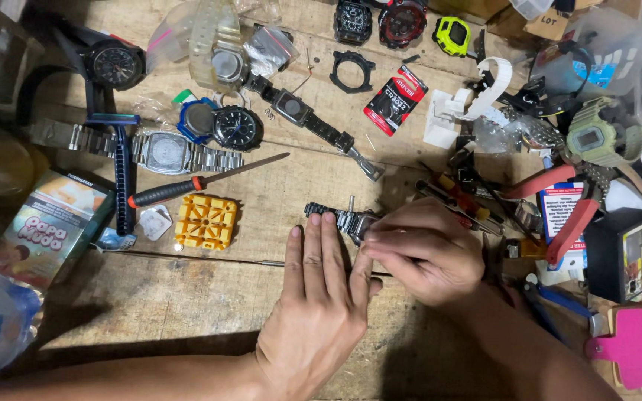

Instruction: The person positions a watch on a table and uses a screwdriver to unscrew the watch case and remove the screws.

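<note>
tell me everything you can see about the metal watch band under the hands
The metal watch band is a dark, silvery link bracelet lying flat on the wooden table, running left to right. Its left end is free. The left hand presses fingertips on its links; the right hand covers its right end. A thin pin stands up from it near the middle. What the right hand holds cannot be told.

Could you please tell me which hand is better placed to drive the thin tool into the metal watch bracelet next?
Probably the right hand: it grips a thin tool at the dark metal link bracelet. The left hand lies flat, its fingertips pinning the bracelet to the wooden table.
</note>
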